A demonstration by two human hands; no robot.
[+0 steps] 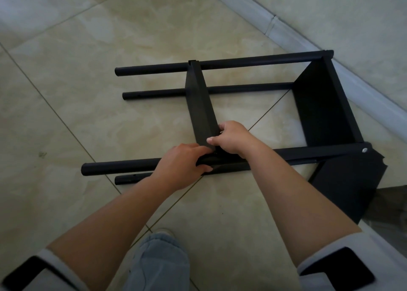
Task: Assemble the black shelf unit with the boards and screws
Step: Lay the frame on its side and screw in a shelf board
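Lying on its side on the pale glossy tiled floor (pixel 132 48), the half-built black metal shelf unit (pixel 220 114) has four round black tubes that run left to right. One flat black end board (pixel 319 105) is already fixed at the right ends of the tubes, and a silver screw head (pixel 364 150) shows at its near corner. A second narrow black middle board (pixel 199 105) stands across the frame; its long axis goes away from the person, from the near upper tube (pixel 121 167) to the far upper tube (pixel 253 62).

Both hands meet at the near end of this board, directly in front of the body. The left hand (pixel 181 166) has its fingers curled round the near upper tube, just under the corner of the board. The right hand (pixel 231 141) pinches the near corner of the board between thumb and fingers. I cannot tell if a screw is between the fingers, because the joint is hidden by the hands.

I judge that the step in hand is to seat this corner on the tube. The far end of the board already sits at the far upper tube, so the coming move turns on this near corner only, and both hands are equally close to it. Another loose black board (pixel 343 187) lies to the right, partly under the frame.
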